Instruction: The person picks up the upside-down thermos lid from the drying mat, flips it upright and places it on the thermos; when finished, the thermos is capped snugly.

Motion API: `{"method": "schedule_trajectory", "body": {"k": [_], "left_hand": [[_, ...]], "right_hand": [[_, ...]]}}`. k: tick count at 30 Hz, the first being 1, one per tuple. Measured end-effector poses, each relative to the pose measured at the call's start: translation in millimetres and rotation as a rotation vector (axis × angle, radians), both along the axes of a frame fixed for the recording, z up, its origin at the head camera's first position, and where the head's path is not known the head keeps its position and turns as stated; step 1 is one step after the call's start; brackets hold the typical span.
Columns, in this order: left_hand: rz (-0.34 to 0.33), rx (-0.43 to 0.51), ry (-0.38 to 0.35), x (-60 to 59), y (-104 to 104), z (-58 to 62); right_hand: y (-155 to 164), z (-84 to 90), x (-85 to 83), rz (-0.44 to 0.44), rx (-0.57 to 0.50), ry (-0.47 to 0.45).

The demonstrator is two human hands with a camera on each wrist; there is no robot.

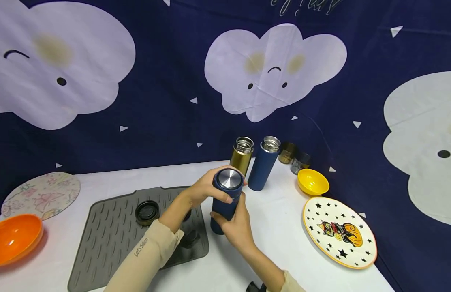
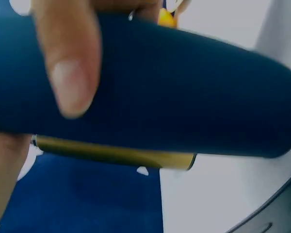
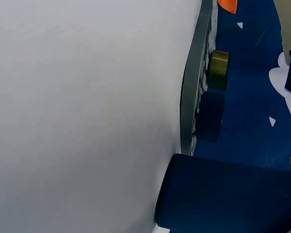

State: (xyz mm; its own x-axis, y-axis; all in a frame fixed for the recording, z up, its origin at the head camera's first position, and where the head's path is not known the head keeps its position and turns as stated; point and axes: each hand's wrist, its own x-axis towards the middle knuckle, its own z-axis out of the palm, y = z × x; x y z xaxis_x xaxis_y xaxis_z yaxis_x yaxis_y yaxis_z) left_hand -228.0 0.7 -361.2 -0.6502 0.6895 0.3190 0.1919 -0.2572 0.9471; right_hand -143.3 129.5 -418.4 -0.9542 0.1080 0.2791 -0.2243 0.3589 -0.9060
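A dark blue flask (image 1: 225, 202) with a steel-topped lid (image 1: 229, 178) stands at the middle of the white table (image 1: 276, 243), its base by the right edge of the grey mat (image 1: 112, 239). My left hand (image 1: 210, 190) grips the flask's top, fingers curled round the lid. Lower down, my right hand (image 1: 233, 222) holds the body. In the left wrist view a finger (image 2: 70, 73) lies over the blue flask (image 2: 184, 97). The right wrist view shows the flask's base (image 3: 223, 196) on the table.
Behind stand an open gold flask (image 1: 241, 157) and an open blue flask (image 1: 263, 164), with two small caps (image 1: 294, 157) behind. A gold-rimmed lid (image 1: 147, 212) and a dark lid (image 1: 190, 239) lie on the mat. Yellow bowl (image 1: 313, 181), star plate (image 1: 338, 233), orange bowl (image 1: 13, 239), floral disc (image 1: 41, 194).
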Motion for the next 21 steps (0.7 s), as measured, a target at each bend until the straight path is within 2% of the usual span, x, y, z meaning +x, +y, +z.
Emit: {"method": "schedule_trajectory", "body": {"k": [1, 2, 3, 5, 9, 10, 12, 13, 14, 15, 19, 20, 21], "left_hand": [[-0.040, -0.003, 0.000, -2.4, -2, -0.5], [-0.042, -0.004, 0.010, -2.8, -3, -1.3], [0.000, -0.004, 0.029, -0.8, -2, -2.4], [0.173, 0.002, 0.098, 9.1, 3, -5.9], [0.656, -0.006, 0.213, 38.6, 26, -11.7], [0.742, -0.012, 0.226, 44.0, 32, -11.7], [0.829, -0.024, 0.236, 48.3, 40, -10.3], [0.822, -0.034, 0.232, 46.8, 41, -8.8], [0.774, -0.038, 0.224, 43.0, 39, -7.1], [0.683, -0.025, 0.197, 37.8, 35, -5.0], [0.132, 0.014, 0.050, 6.6, 5, 2.0], [0.019, 0.016, 0.010, 0.0, -1, 2.7], [-0.053, 0.011, -0.018, -3.9, -6, 3.1]], "right_hand": [[0, -0.2, 0.2, 0.001, -0.003, -0.001], [0, -0.4, 0.2, 0.002, -0.007, 0.002], [1, -0.6, 0.2, -0.001, -0.004, 0.007], [2, -1.2, 0.3, -0.009, 0.004, 0.022], [3, -1.9, 0.7, -0.015, 0.028, 0.055], [3, -2.0, 0.7, -0.012, 0.030, 0.064], [3, -1.5, 0.6, 0.002, 0.015, 0.068], [3, -1.2, 0.5, 0.001, 0.011, 0.063], [2, -0.8, 0.4, 0.006, 0.002, 0.056], [1, -0.7, 0.2, 0.005, -0.004, 0.042], [-2, 0.4, -0.3, -0.001, 0.003, 0.005], [-3, 0.5, -0.2, 0.000, 0.003, 0.003], [-3, 0.7, -0.1, 0.001, -0.001, 0.002]]}}
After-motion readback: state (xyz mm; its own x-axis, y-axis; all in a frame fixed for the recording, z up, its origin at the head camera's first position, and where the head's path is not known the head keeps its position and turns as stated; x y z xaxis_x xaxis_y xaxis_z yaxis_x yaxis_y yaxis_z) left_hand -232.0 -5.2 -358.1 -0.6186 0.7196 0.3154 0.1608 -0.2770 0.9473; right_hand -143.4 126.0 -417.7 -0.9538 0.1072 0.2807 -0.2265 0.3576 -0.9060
